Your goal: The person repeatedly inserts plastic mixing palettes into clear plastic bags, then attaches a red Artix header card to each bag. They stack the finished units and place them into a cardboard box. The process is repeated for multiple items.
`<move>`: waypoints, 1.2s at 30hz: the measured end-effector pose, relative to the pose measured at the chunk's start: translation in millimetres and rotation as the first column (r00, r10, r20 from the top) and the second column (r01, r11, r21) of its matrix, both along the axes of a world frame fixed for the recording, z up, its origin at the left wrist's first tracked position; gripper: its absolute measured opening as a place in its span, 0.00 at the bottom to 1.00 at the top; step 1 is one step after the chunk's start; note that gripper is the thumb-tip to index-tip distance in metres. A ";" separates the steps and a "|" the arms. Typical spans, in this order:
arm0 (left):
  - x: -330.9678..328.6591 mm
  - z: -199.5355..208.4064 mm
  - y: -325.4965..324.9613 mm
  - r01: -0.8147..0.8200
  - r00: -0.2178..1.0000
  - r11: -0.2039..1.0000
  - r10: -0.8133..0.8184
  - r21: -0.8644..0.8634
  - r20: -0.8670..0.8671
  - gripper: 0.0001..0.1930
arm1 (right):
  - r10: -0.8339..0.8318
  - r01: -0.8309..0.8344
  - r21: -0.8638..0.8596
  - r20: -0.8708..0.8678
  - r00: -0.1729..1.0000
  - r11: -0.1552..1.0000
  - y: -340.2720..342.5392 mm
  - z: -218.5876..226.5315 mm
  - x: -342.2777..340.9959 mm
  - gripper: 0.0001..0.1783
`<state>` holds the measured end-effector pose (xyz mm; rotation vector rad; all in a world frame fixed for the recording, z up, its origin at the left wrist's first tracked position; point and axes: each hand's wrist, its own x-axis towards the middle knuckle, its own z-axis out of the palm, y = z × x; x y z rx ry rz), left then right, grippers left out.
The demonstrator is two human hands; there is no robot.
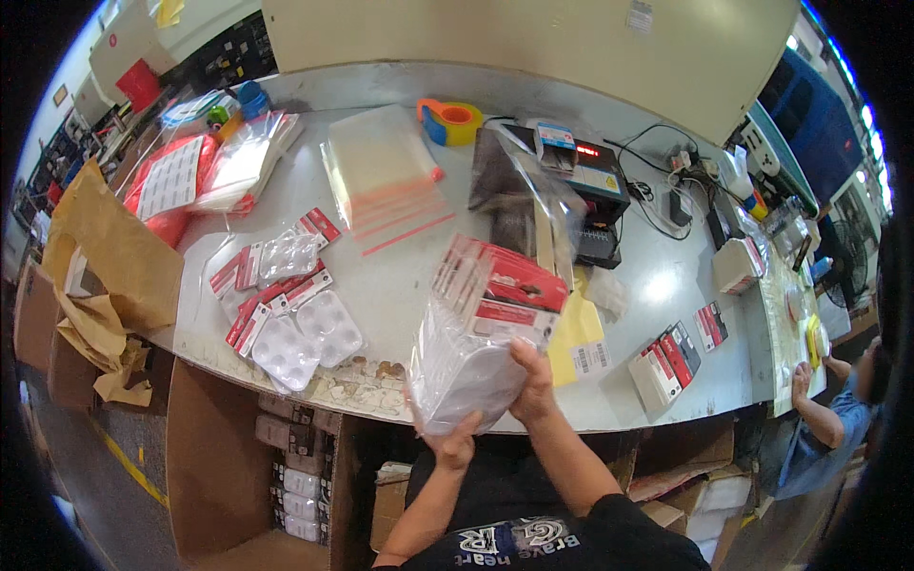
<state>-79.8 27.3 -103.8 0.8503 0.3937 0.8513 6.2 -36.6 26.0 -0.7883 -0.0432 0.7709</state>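
Clear plastic packs, red card tops, clamped between left hand beneath and right hand alongside

Red bucket (far upper left).

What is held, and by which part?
A stack of clear packs with red-and-white cards: the left hand grips its bottom edge, the right hand its right side.

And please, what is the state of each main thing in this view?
Pack stack: held in both hands
Left hand: gripping the stack's lower end
Right hand: gripping its right edge
Loose packs: lying flat, overlapping
Clear bags: piled flat
Black machine: red display lit
Brown paper bag: crumpled
Cardboard box below: open
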 end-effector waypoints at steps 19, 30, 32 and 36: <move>-3.4 12.2 14.5 0.013 0.995 0.971 -0.036 -0.238 -0.093 0.31 | 0.201 0.052 -0.492 0.447 0.872 0.869 18.3 -71.3 -68.7 0.34; -13.4 83.4 45.3 0.385 0.867 0.749 -0.494 -0.539 -0.068 0.30 | 0.367 0.533 -0.566 0.820 0.439 0.629 -16.1 -60.3 -75.9 0.37; -13.5 86.4 41.8 0.451 0.838 0.676 -0.546 -0.583 0.014 0.31 | 0.304 0.613 -0.497 0.866 0.397 0.614 -14.1 -57.0 -74.7 0.38; -7.2 88.8 26.6 0.472 0.844 0.655 -0.530 -0.590 0.086 0.30 | 0.296 0.752 -0.357 0.929 0.223 0.554 -19.6 -53.2 -58.3 0.31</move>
